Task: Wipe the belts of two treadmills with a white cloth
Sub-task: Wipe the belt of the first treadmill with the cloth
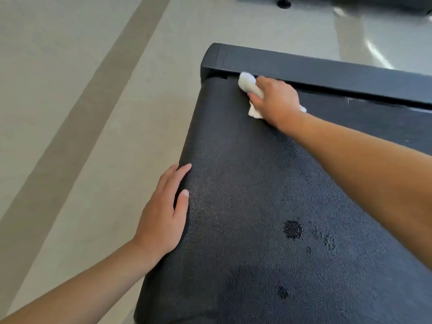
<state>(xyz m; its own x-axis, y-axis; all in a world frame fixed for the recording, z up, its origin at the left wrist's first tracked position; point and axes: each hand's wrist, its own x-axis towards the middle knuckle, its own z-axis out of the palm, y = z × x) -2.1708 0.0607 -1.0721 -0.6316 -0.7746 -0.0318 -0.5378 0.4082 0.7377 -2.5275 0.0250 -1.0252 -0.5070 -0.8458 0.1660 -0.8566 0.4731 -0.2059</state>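
Step in hand: wiping the far end of the black textured treadmill belt (pixel 268 206), right where it meets the dark plastic end cover (pixel 327 71).
Right hand (pixel 273 99): fingers curled round the bunched white cloth (pixel 247 84), pressing it down onto the belt; a grip closed on the cloth.
Cloth position: under and ahead of the right hand, one end poking out toward the cover, a corner showing on the near left side.
Left hand (pixel 163 213): flat, fingers straight, resting on the belt's left edge, holding nothing.
Still to clean: darker blotches (pixel 293 229) near the right, seemingly untouched.
Next move: probably drawing the cloth back toward those blotches with steady pressure.
Floor (pixel 70 90): pale, with a darker stripe.
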